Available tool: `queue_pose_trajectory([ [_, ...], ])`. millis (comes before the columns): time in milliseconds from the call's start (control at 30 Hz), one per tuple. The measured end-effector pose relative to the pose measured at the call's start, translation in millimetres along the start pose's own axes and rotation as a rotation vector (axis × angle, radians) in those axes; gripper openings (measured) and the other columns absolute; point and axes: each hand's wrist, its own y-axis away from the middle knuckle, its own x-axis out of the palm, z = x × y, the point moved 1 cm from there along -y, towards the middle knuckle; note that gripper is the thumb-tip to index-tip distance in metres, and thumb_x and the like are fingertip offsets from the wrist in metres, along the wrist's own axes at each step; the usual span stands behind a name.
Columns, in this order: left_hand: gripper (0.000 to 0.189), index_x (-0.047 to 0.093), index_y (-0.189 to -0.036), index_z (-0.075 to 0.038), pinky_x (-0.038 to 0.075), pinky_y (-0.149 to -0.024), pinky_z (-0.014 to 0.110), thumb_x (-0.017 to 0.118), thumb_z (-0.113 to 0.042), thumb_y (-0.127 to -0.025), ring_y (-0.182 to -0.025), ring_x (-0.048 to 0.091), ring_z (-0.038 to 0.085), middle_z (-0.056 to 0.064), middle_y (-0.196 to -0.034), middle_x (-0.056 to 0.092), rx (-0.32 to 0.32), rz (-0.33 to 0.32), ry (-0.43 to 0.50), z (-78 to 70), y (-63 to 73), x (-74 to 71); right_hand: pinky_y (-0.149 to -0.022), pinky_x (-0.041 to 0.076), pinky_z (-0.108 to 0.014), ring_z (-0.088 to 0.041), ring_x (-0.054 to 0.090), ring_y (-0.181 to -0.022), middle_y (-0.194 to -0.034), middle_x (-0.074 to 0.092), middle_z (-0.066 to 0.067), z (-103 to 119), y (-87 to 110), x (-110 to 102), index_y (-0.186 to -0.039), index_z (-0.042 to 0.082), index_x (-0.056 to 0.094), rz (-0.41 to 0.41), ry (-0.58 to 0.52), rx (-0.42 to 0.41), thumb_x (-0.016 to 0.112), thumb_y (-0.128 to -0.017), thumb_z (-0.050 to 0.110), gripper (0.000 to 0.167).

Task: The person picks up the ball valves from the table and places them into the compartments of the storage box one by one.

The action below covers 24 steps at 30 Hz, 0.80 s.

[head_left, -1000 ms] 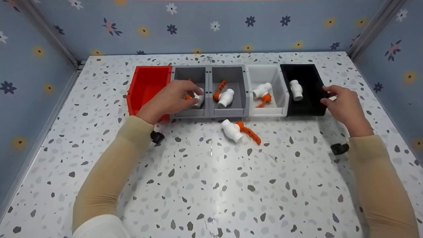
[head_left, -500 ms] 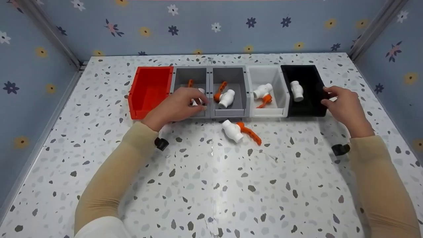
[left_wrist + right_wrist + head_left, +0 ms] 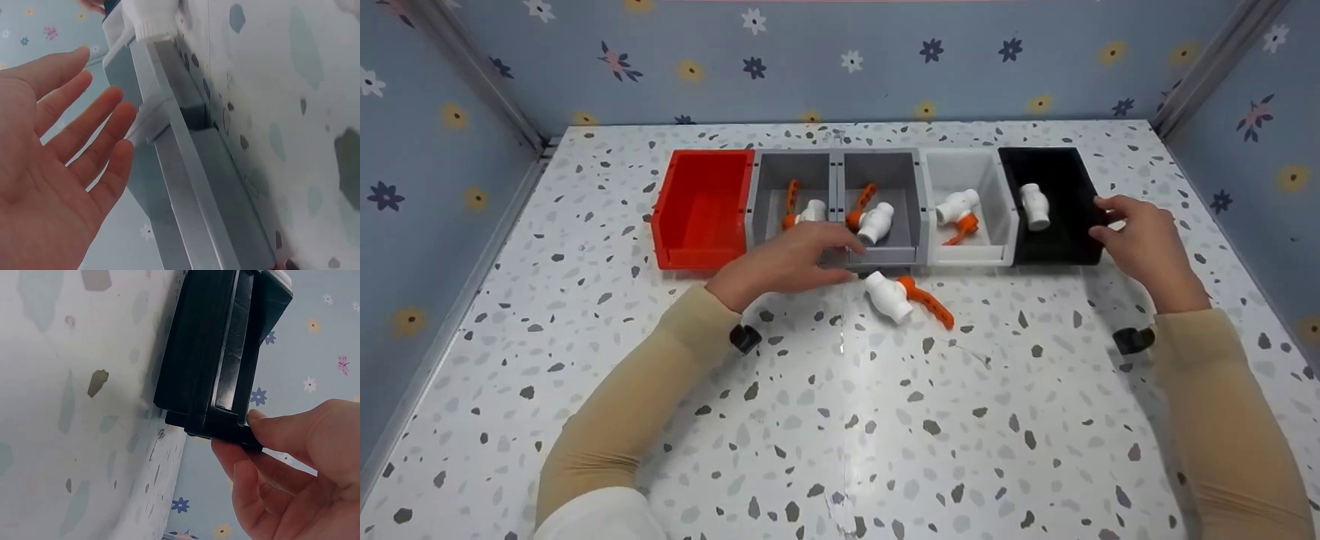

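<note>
In the head view my left hand [image 3: 791, 259] is in front of the two grey bins, thumb and fingers apart, with nothing held. Its fingertips lie just left of a white ball valve [image 3: 889, 298] with an orange lever handle, lying on the table. The left wrist view shows the extended fingers beside the grey bin fronts and part of a white valve [image 3: 153, 19] at the top. My right hand [image 3: 1144, 240] pinches the right wall of the black bin [image 3: 1069, 187] between thumb and fingers, plainly visible in the right wrist view.
A red bin [image 3: 705, 202], left grey bin [image 3: 791, 169], right grey bin [image 3: 877, 169], white bin [image 3: 964, 165] and the black one stand in a row. Each grey bin and the white one hold an orange-handled valve. A white valve body [image 3: 1035, 207] lies in the black bin.
My left hand has moved from over the left grey bin rightward and toward me, uncovering the valve there, its fingers now near the table valve. The right hand keeps its grip.
</note>
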Motion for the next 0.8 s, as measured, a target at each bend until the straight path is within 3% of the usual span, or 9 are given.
queue_pose_trajectory([
  [233, 0.042, 0.063, -0.131, -0.014, 0.045, -0.1, 0.036, 0.075, -0.023, -0.091, -0.118, 0.053, 0.021, 0.0, -0.132, 0.058, 0.048, 0.06, -0.021, -13.9, -5.8, 12.8, -0.079, 0.046, -0.053, -0.041, 0.058, -0.101, -0.133, 0.054, -0.031, 0.9, -0.3, -0.3, -0.147, 0.003, 0.046, 0.014, -0.005, 0.006, 0.059, -0.099, 0.012, 0.051],
  [467, 0.038, 0.065, -0.128, -0.013, 0.043, -0.101, 0.034, 0.073, -0.018, -0.091, -0.12, 0.052, 0.02, 0.0, -0.131, 0.059, 0.125, 0.07, -0.018, -20.5, -11.8, 23.8, -0.073, 0.045, -0.051, -0.039, 0.06, -0.094, -0.133, 0.054, -0.03, -0.1, 3.2, 0.0, -0.147, 0.004, 0.047, 0.008, 0.0, -0.008, 0.061, -0.099, 0.013, 0.051],
  [800, 0.046, 0.062, -0.133, -0.014, 0.037, -0.109, 0.034, 0.075, -0.025, -0.09, -0.132, 0.044, 0.02, 0.001, -0.14, 0.054, 0.114, 0.133, -0.077, -30.4, -20.2, 34.4, -0.076, 0.045, -0.052, -0.041, 0.059, -0.101, -0.134, 0.054, -0.03, -0.4, 1.9, 0.1, -0.149, 0.005, 0.045, 0.014, -0.01, 0.0, 0.06, -0.099, 0.013, 0.053],
])
